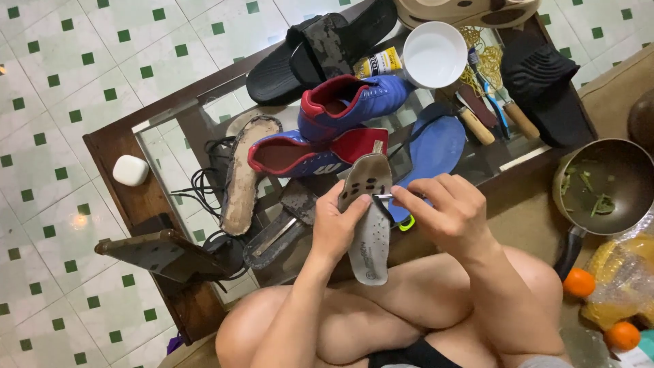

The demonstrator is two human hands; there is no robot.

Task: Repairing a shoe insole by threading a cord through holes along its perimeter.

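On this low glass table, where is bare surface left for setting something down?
Free: the wooden rim around the white case, and the glass corner between that rim and the worn sole. Crowded: the middle and far end, with blue shoes, black sandals, white bowl and tools.

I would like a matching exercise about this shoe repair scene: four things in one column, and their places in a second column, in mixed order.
Things:
1. grey insole
2. white bowl
3. blue insole
4. black sandal

Places:
A. at the far edge of the glass table, beside the bowl
B. held in the left hand
C. flat on the glass, right of the blue shoes
D. next to a yellow tube

Pairs: 1-B, 2-D, 3-C, 4-A
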